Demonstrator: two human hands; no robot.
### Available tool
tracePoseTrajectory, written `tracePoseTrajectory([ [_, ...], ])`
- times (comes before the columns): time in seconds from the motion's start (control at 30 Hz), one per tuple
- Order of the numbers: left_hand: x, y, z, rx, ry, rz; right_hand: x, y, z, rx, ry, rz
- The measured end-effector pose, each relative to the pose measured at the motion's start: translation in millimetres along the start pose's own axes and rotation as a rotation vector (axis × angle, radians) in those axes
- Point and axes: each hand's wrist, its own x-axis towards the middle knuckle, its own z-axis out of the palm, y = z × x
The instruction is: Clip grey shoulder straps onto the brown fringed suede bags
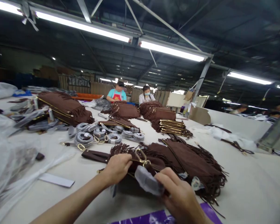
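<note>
My left hand point(117, 168) is closed on the upper edge of a brown fringed bag point(157, 163) near the front of the table. In my right hand point(177, 191) is a strap wrapped in greyish plastic point(146, 180), pinched between thumb and fingers. A gold clasp point(142, 156) at the strap's end lies against the bag's top, between my hands. Just to the right, a pile of brown fringed bags point(196, 158) with gold zippers rests on the table. A dark brown wrist loop point(95, 155) sticks out left of my left hand. My right fingertips are partly blurred.
Coiled plastic-wrapped straps point(84, 137) lie beyond my hands. More bag stacks point(63, 107) stand at the left and far middle point(163, 114). Clear plastic point(11, 168) covers the left side, near a white strip point(56, 180). Purple plastic point(144, 217) lies in front. Two people point(117, 93) work across the table.
</note>
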Motion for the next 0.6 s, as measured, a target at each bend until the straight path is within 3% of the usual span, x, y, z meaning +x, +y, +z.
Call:
tracePoseTrajectory([
  [0.1,0.1,7.7,-8.0,-0.075,0.014,0.013,-8.9,1.7,24.1,-0.297,-0.034,-0.166],
  [0.17,-2.6,12.6,-12.3,-0.099,0.027,0.042,-4.6,7.2,31.7,-0.377,-0.069,-0.123],
  [0.3,-7.9,19.6,-17.4,-0.131,0.004,0.065,6.3,19.5,31.4,-0.436,-0.014,0.063],
  [0.4,-6.3,22.6,-19.2,-0.215,0.025,0.053,0.2,20.4,42.1,-0.500,0.052,-0.054],
  [0.5,-3.3,26.2,-20.8,-0.301,0.059,0.082,-10.3,15.6,66.3,-0.477,0.035,-0.209],
  [0.6,-3.2,31.8,-20.5,-0.419,0.027,0.115,-6.3,13.2,88.3,-0.396,-0.036,-0.104],
])
